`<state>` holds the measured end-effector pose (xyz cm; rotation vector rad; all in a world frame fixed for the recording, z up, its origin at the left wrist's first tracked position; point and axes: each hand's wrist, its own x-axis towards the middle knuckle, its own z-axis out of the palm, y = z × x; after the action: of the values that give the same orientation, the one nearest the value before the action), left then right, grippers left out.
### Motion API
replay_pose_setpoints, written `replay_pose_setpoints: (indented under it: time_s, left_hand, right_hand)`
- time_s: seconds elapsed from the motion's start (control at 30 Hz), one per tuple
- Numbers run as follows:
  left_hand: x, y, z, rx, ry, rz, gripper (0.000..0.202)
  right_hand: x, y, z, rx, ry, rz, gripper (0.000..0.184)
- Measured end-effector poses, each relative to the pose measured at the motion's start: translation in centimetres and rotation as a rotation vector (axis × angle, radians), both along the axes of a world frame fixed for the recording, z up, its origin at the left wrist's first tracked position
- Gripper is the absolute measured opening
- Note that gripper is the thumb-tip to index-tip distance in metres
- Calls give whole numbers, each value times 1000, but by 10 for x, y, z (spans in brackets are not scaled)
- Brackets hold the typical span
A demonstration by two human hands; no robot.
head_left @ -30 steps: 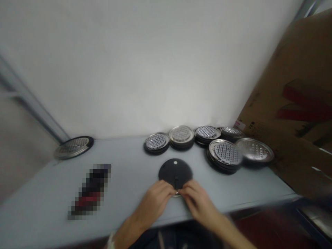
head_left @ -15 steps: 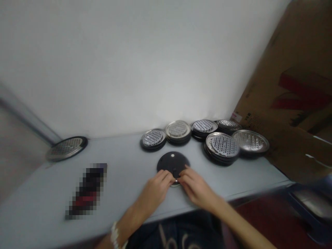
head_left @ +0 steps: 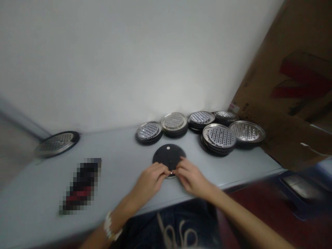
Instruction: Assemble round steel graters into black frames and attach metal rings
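Note:
A black round disc [head_left: 168, 152] with one pale dot near its far edge lies on the table in front of me. Its near edge shows a thin metallic rim, and a small shiny spot sits between my fingertips there. From the left, my left hand [head_left: 153, 176] pinches at this near edge with thumb and fingers together. My right hand [head_left: 190, 176] does the same from the right, its fingertips almost meeting the left ones. What exactly the fingertips grip is partly hidden by the fingers.
Stacks of round perforated metal plates with black undersides, such as the nearest stack [head_left: 219, 138], stand along the wall and to the right. Another perforated plate [head_left: 57, 143] lies far left. A pixelated object [head_left: 81, 186] rests on the grey table [head_left: 119, 152]. Cardboard [head_left: 261, 90] rises at right.
The whole view has shifted slightly, so things appear a little higher and further left. Both hands stay at the disc's near edge, pinching as before.

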<state>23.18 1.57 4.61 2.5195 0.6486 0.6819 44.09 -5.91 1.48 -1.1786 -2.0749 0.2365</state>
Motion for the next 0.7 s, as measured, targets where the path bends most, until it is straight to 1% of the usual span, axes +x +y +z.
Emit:
replay_pose_setpoints:
  time_s: [0.1,0.4,0.5,0.63,0.7]
  left_hand:
    - [0,0,-4,6,-13,5,19]
    - [-2,7,-11,8,-8,-12,19]
    - [1,5,-12,28,8,17,18]
    - [8,-2,-13,79,27,79,18]
    - [10,-8,-12,85,28,120,14]
  right_hand:
    - [0,0,0,2,-30,-1,27]
    - [5,2,1,-14,-3,44,31]
    - [8,3,4,-14,10,54,31]
    - [13,3,6,-32,44,59,25]
    - [14,1,6,-30,50,56,21]
